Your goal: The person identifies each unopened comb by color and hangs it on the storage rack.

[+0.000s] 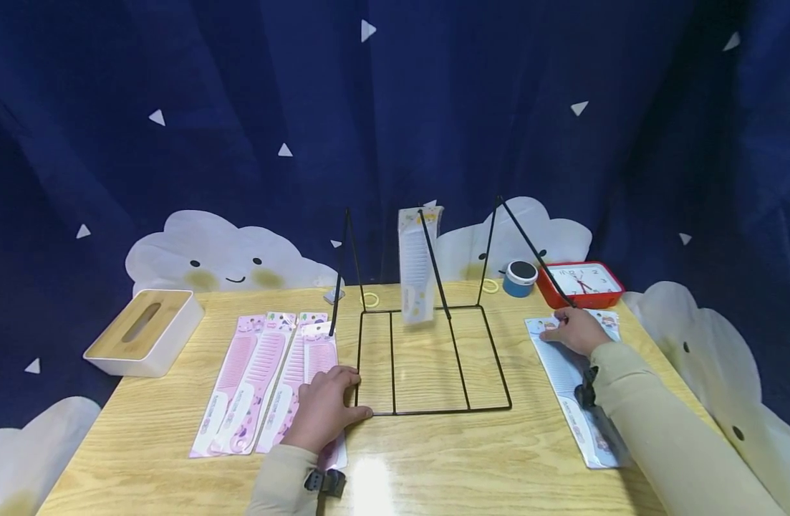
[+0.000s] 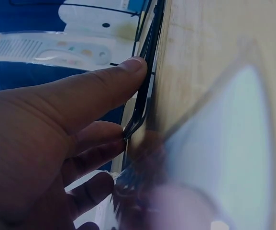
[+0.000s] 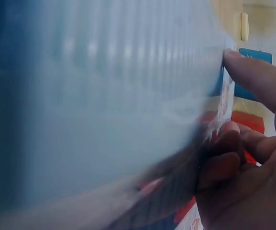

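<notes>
A black wire rack (image 1: 395, 373) stands mid-table with slanted rods. My left hand (image 1: 326, 405) grips its near left corner; in the left wrist view the thumb (image 2: 137, 65) lies against the dark wire with fingers on the other side. A packaged white comb (image 1: 412, 290) hangs upright on the middle rod. On the right, my right hand (image 1: 578, 331) pinches the top end of a packaged light-blue comb (image 1: 558, 365). This package (image 3: 128, 96) fills much of the right wrist view, thumb and fingers at its edge. Another blue package (image 1: 607, 437) lies partly hidden beside it.
Several pink comb packages (image 1: 236, 369) lie left of the rack, partly overlapping. Farther left is a tissue box (image 1: 140, 351) with a wooden lid. A blue cylindrical speaker (image 1: 518, 285) and a red clock (image 1: 604, 297) stand at the back right, before a dark curtain (image 1: 395, 107).
</notes>
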### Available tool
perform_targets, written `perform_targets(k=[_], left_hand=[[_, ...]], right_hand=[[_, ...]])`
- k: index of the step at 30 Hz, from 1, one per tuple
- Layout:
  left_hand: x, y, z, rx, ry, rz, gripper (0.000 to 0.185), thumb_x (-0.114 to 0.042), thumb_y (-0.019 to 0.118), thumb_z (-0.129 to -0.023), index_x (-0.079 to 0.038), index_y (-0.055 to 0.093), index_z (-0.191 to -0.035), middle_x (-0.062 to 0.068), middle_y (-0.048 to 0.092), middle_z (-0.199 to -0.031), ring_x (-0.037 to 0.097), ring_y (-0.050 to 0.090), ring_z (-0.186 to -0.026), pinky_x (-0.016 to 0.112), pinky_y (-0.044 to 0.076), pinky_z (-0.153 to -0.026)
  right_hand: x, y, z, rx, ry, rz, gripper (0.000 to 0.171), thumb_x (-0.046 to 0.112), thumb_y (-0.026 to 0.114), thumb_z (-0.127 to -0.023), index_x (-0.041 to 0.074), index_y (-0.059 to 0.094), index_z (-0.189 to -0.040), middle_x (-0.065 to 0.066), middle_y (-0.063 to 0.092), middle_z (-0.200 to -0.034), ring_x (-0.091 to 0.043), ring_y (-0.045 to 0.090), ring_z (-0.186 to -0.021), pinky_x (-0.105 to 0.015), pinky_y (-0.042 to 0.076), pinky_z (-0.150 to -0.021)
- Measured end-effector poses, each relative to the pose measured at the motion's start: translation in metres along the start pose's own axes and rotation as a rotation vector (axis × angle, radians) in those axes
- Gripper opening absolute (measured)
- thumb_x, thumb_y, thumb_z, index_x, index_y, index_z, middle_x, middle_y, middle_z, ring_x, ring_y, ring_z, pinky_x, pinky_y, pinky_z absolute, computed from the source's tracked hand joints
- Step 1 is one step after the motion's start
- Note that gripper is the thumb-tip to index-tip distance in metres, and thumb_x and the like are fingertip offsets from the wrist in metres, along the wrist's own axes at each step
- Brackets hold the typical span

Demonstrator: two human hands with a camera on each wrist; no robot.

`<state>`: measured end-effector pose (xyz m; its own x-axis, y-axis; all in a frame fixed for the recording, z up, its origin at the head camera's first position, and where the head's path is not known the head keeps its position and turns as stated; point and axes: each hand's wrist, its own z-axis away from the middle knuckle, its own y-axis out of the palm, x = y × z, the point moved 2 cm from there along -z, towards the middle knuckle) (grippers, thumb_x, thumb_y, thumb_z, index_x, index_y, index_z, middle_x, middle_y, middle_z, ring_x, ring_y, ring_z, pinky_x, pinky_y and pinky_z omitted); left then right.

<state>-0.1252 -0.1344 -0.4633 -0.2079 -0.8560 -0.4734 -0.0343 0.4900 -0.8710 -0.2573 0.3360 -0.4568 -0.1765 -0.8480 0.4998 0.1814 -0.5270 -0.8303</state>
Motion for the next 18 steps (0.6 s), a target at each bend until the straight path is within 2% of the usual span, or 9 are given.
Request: perform_targets(k=[3,6,11,18], left_hand=[[0.001,0.000,0.000,0.002,-0.005,0.000,0.055,-0.036,0.090,-0.068,-0.009,0.072,-0.113,0.000,0.065,-0.127,0.030,0.058,-0.106,0.047,0.038,-0.080],[0.000,0.000,0.000,-0.001,0.003,-0.004,0.055,-0.037,0.090,-0.068,-0.009,0.072,-0.112,0.000,0.065,-0.127,0.030,0.058,-0.105,0.047,0.038,-0.078],[0.001,0.000,0.000,-0.003,0.003,-0.009,0.054,-0.037,0.090,-0.069,-0.009,0.072,-0.112,0.000,0.065,-0.126,0.030,0.058,-0.105,0.047,0.038,-0.078],[0.000,0.001,0.000,0.011,0.001,-0.017,0.056,-0.037,0.090,-0.068,-0.009,0.072,-0.113,0.001,0.065,-0.127,0.029,0.058,-0.104,0.048,0.040,-0.079]], right_hand=[[0.001,0.000,-0.001,-0.005,0.029,-0.026,0.068,0.028,0.081,-0.083,-0.012,0.050,-0.128,-0.021,0.055,-0.103,-0.034,0.049,-0.094,-0.045,0.044,-0.083],[0.002,0.000,0.000,-0.021,0.037,-0.074,0.053,0.024,0.081,-0.083,-0.005,0.052,-0.116,-0.016,0.052,-0.096,-0.032,0.048,-0.091,-0.041,0.040,-0.077],[0.002,0.002,0.002,-0.052,-0.035,-0.100,0.034,0.019,0.078,-0.086,0.003,0.052,-0.099,-0.011,0.052,-0.089,-0.030,0.049,-0.088,-0.038,0.037,-0.074],[0.005,0.003,0.011,-0.139,-0.155,-0.169,0.024,0.011,0.075,-0.088,0.003,0.054,-0.096,-0.006,0.050,-0.084,-0.026,0.051,-0.084,-0.036,0.037,-0.073]])
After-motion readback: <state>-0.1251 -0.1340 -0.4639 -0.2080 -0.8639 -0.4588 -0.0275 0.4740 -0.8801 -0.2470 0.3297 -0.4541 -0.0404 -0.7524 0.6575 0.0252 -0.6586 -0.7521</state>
